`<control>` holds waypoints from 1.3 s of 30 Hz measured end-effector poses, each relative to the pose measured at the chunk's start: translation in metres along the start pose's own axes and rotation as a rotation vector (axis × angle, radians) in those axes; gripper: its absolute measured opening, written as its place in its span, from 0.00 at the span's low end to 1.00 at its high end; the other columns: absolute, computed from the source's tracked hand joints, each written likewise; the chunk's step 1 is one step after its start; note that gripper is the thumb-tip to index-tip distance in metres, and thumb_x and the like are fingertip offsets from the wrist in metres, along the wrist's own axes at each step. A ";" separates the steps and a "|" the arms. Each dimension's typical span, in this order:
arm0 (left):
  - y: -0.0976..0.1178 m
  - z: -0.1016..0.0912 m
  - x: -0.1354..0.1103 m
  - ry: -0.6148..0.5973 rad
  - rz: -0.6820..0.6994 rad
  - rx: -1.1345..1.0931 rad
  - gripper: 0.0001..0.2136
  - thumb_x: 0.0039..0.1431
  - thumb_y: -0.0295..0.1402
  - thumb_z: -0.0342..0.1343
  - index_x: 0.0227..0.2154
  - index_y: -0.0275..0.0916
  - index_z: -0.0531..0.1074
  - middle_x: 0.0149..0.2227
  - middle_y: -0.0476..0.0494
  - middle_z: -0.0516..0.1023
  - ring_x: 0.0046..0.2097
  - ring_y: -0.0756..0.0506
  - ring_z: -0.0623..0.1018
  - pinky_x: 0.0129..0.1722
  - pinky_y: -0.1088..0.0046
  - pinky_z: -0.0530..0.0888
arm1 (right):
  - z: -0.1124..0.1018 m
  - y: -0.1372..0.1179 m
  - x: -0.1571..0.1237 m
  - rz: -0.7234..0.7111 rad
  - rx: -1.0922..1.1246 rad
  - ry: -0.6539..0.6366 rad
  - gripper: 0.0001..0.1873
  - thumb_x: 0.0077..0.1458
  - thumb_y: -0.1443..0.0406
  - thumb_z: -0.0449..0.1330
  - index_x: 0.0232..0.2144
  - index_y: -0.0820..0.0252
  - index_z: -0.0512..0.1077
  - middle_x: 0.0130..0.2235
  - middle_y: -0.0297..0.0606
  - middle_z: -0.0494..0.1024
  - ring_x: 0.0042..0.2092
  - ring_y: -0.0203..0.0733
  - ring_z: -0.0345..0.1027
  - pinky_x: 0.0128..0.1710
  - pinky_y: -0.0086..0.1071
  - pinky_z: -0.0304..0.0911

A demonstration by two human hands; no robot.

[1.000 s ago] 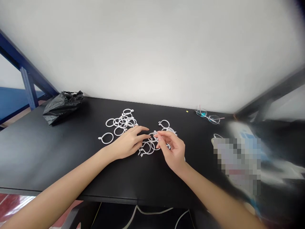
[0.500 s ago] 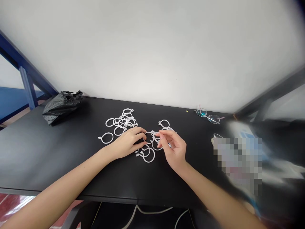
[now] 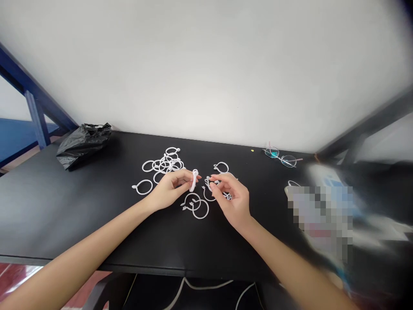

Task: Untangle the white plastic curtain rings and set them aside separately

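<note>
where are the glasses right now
In the head view the glasses lie at the back right of the table, near the wall, beyond and right of the right hand.

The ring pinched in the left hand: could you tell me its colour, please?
White; the ring in the left hand shows best in the head view.

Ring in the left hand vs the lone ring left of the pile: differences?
The held ring is pinched in the left hand, up off the table and seen edge-on. The lone ring lies flat on the table, untouched, showing a full circle. Both are white.
</note>
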State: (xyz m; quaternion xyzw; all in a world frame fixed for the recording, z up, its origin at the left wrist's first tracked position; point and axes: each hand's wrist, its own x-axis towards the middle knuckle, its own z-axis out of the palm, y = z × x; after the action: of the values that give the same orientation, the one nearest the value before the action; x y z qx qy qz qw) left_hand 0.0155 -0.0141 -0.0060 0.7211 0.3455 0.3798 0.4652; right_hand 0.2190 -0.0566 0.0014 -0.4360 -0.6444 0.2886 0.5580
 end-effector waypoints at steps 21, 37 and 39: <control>0.017 0.009 -0.014 -0.086 0.192 0.502 0.16 0.68 0.44 0.43 0.38 0.37 0.69 0.25 0.50 0.70 0.24 0.50 0.68 0.26 0.75 0.66 | 0.011 0.004 -0.013 0.079 0.187 -0.221 0.05 0.61 0.62 0.61 0.37 0.56 0.74 0.32 0.35 0.80 0.33 0.39 0.79 0.36 0.33 0.77; 0.010 0.013 -0.017 0.131 0.562 0.800 0.12 0.62 0.33 0.42 0.24 0.40 0.65 0.18 0.50 0.70 0.18 0.51 0.65 0.21 0.74 0.63 | 0.017 -0.008 -0.019 -0.043 0.122 -0.229 0.04 0.60 0.65 0.61 0.33 0.56 0.76 0.32 0.36 0.83 0.32 0.40 0.79 0.34 0.33 0.76; 0.013 0.007 -0.014 0.095 0.484 0.815 0.12 0.64 0.34 0.42 0.27 0.40 0.66 0.20 0.50 0.72 0.19 0.51 0.68 0.21 0.75 0.64 | 0.015 -0.004 -0.017 0.032 0.157 -0.227 0.04 0.59 0.63 0.62 0.37 0.55 0.75 0.32 0.35 0.83 0.32 0.41 0.80 0.35 0.34 0.77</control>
State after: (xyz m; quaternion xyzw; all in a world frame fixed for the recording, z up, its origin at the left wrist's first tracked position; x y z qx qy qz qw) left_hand 0.0172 -0.0327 0.0008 0.8864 0.3094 0.3434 0.0262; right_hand 0.2034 -0.0714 -0.0064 -0.3657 -0.6719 0.3946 0.5091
